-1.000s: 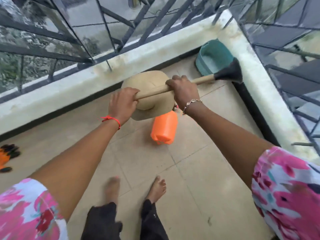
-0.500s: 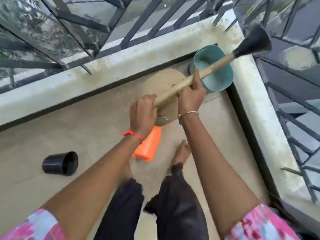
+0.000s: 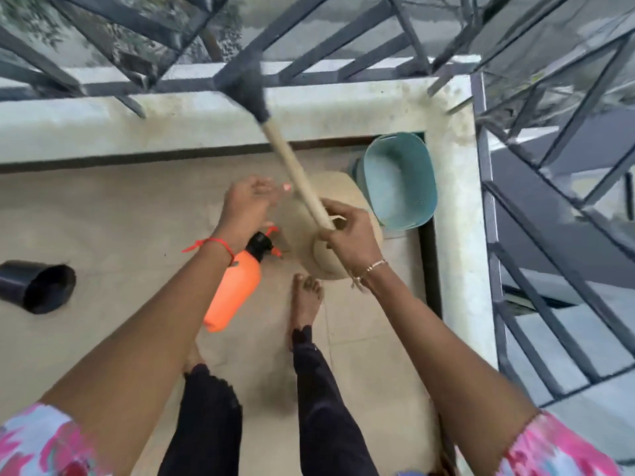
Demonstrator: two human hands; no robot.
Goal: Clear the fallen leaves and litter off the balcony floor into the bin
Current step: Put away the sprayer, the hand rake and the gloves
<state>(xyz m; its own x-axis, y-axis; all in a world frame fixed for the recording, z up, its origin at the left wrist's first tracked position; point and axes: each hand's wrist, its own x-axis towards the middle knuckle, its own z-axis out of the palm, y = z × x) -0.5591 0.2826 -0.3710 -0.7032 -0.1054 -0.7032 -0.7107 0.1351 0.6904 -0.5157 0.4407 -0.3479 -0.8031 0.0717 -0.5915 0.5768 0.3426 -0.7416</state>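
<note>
My right hand [image 3: 347,231] grips the lower end of a wooden-handled brush [image 3: 292,166], whose dark bristle head [image 3: 245,87] points up against the railing. My left hand [image 3: 249,204] is off the handle, just to its left, fingers loosely spread and holding nothing. A teal bin [image 3: 398,180] lies tipped in the balcony's far right corner, its open mouth facing me. Between my hands and the bin a tan straw hat [image 3: 343,207] lies on the floor. No leaves or litter show on the tiles.
An orange spray bottle [image 3: 233,286] with a black top lies on the tiles under my left wrist. A black pot [image 3: 37,286] lies on its side at the left. My bare feet stand near the hat. A low white parapet [image 3: 137,121] and metal railing enclose the corner.
The brush has swung from pointing right to pointing up and left. My left hand has let go of the handle. The view has shifted toward the corner.
</note>
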